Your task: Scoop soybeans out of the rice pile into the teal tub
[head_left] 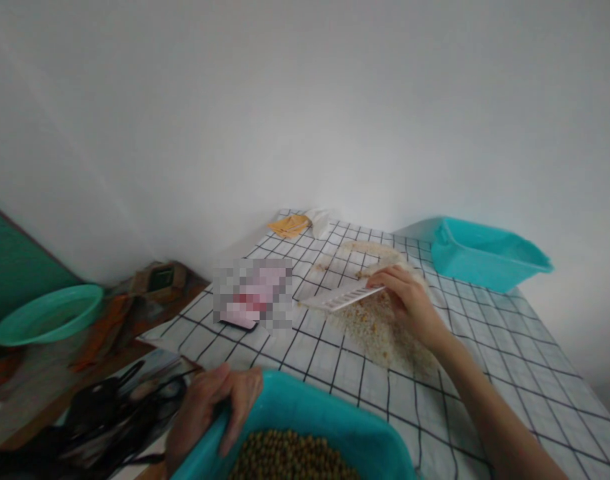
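Note:
My left hand [215, 403] is closed over the left rim of a teal plastic basin [329, 403], with fingers hooked inside the wall. Small round brown-green balls, like dried beans or peas, lie in the basin [292, 457]. Out over the table, my right hand [405, 297] pinches one end of a flat white slotted plastic piece [339, 298], which points left. Beneath and around it spreads a thin heap of pale grain [379, 337] with yellow-orange bits. Whether the slotted piece touches the grain I cannot tell.
A checked cloth [305, 347] covers the table against the wall. A second teal basin [485, 263] stands back right. A blurred pink item [239, 313], an orange-yellow packet [289, 225] and a white crumpled thing [319, 223] lie left. Beyond the table's left edge is a green tub [49, 317].

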